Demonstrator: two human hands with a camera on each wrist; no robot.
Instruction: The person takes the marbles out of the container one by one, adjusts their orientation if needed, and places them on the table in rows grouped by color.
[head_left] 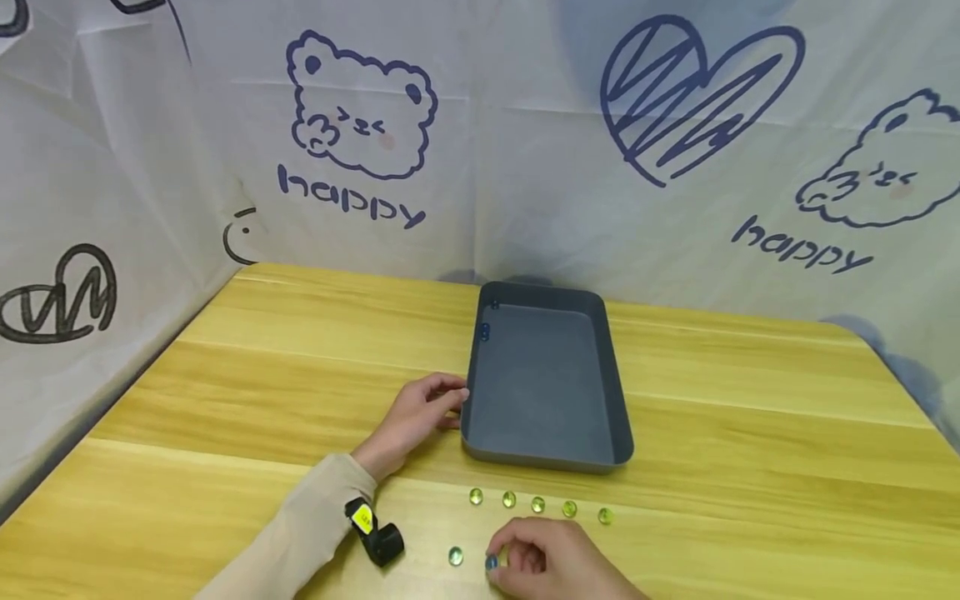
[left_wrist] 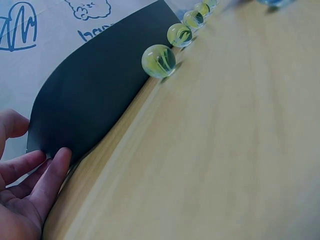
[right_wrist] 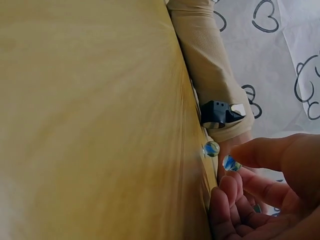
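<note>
My right hand pinches a blue marble between thumb and index finger, low over the table near its front. In the right wrist view the pinched marble shows blue and yellow swirls in clear glass. Just left of that hand lies a loose blue-green marble. My left hand touches the left side of a dark grey rectangular tray with relaxed fingers. The left wrist view shows its fingertips against the tray's outer wall. A few blue marbles sit inside the tray along its far left wall.
Between the tray and my right hand, several yellow-green marbles form a row. The wooden table meets white cloth walls with drawings at the back and left. A black wrist camera is strapped over my left sleeve.
</note>
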